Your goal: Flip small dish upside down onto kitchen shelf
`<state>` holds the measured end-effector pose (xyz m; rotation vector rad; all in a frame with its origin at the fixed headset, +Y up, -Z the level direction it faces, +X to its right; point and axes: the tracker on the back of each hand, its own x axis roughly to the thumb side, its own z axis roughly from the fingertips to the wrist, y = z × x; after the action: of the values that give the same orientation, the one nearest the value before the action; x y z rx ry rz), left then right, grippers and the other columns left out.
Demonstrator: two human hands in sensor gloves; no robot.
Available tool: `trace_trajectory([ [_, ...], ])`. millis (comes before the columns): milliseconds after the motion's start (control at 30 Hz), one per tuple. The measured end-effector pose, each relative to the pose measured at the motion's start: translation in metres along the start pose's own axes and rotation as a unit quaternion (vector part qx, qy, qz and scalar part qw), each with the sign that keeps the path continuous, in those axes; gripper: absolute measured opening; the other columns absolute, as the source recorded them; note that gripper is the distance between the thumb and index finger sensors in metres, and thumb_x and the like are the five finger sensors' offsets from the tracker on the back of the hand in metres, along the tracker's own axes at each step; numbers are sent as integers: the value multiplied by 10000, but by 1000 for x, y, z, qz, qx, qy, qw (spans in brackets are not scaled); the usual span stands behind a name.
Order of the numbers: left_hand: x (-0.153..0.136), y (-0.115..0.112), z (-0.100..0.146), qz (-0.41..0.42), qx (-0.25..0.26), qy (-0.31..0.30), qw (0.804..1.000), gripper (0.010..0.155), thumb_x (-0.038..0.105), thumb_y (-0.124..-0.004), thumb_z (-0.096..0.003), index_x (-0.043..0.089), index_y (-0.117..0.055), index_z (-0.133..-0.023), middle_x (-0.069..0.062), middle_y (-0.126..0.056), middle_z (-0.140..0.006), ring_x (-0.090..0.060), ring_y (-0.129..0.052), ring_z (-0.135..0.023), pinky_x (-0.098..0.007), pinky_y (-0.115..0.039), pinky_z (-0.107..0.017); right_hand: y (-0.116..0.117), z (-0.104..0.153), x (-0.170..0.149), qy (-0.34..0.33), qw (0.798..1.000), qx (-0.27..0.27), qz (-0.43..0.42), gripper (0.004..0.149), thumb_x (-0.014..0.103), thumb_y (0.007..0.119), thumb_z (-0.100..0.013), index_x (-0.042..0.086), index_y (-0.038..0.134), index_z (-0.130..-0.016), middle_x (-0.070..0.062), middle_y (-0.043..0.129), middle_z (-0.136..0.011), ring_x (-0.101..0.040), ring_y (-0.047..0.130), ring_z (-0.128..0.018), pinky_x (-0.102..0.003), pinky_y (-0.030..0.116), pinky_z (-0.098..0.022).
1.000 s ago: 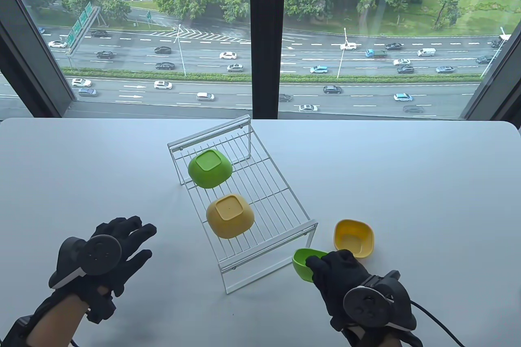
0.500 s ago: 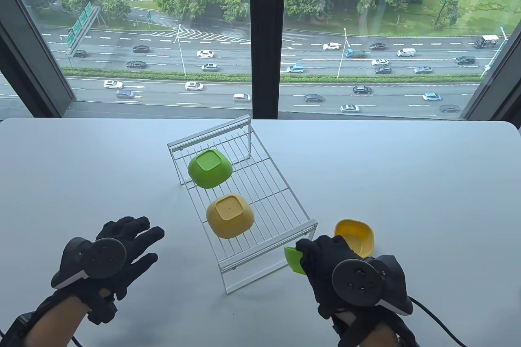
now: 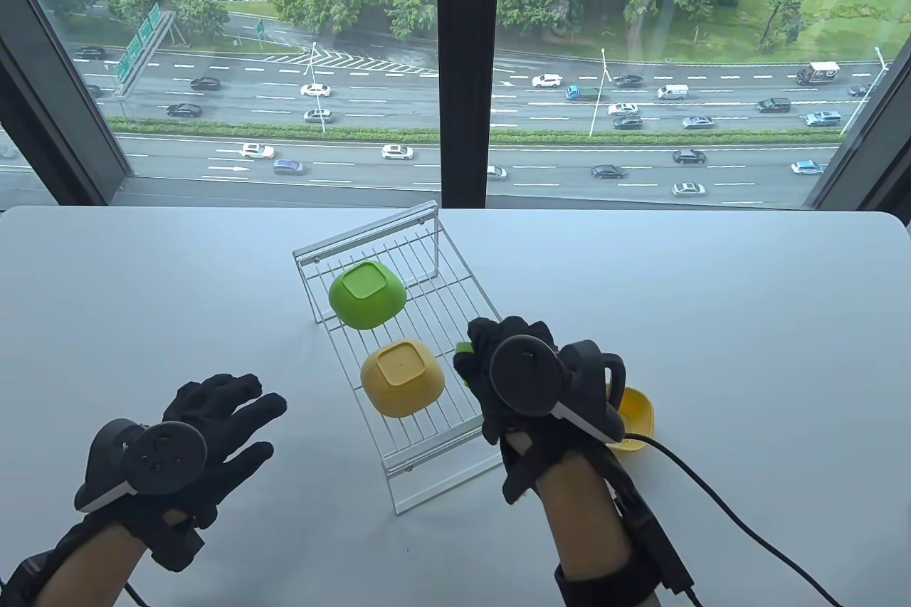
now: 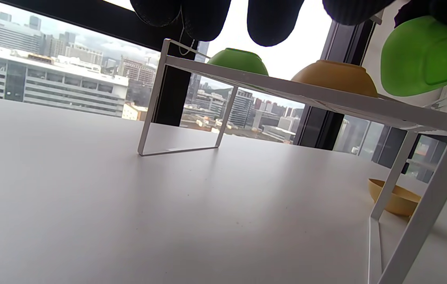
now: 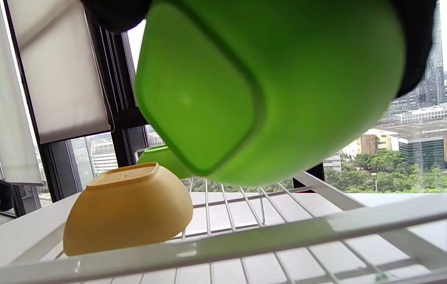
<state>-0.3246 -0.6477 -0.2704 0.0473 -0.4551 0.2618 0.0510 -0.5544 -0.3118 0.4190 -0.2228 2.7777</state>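
- We saw that the held green dish (image 5: pixel 270 86) looked like smooth, slightly glossy plastic.
- The shelf (image 3: pixel 455 322) was white coated wire, matt.
- The yellow dish (image 5: pixel 129 209) on it had a satin plastic look.
- The table (image 3: pixel 712 315) was smooth and matt.
- The gloves on the right hand (image 3: pixel 527 379) were black knit cloth.

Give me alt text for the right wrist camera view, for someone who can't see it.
The right hand holds a green dish close to the lens, in the air above a white wire kitchen shelf, its flat base turned toward the camera. A yellow dish sits upside down on the shelf at lower left, another green dish partly hidden behind it, with windows and city buildings beyond.
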Motion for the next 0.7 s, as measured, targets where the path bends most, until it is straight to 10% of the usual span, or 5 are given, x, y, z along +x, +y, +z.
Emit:
trace_trajectory([
  [233,5,-1,2,12,-10,-5,1000,648,573,-632,-471,347,-639,-1078,-86,-548,-1199,-434,-499,-1091,-737,-426,-764,19,-43,16,37,998,50,22,880,568,887,-395,158,464,-1049,-37,714,-745,-272,748,-599,-549,811,-573],
  [467,15,3,7,8,-1,-16,1000,648,576,-630,-471,350,-639,-1078,-84,-551,-1199,-434,-508,-1089,-738,-431,-762,33,-64,27,76,993,85,27,855,413,959,-423,153,428,-1041,-37,690,-758,-261,751,-598,-530,827,-577],
  [700,13,1,7,25,-10,-12,1000,649,577,-628,-472,350,-633,-1080,-84,-545,-1201,-435,-511,-1088,-737,-434,-761,30,-69,29,123,991,-47,33,752,582,825,-478,204,541,-1062,-89,713,-883,-334,821,-665,-562,846,-516],
])
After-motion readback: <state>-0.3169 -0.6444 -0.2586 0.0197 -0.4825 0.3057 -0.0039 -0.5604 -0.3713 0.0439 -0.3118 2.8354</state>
